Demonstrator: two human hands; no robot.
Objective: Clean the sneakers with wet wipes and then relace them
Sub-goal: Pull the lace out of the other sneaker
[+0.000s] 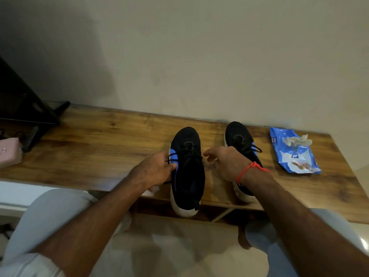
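Two black sneakers with blue side panels and white soles stand on a wooden bench, toes toward the wall. The left sneaker has its heel hanging over the bench's front edge. My left hand grips its left side near the black laces. My right hand hovers between the shoes with fingers loosely spread, holding nothing, and covers part of the right sneaker. A blue wet-wipe pack lies to the right, with a crumpled used wipe on top.
A pink case sits at the bench's left end beside a black stand. The wall runs directly behind the bench. My knees in light trousers are below the bench's front edge, above a pale tiled floor.
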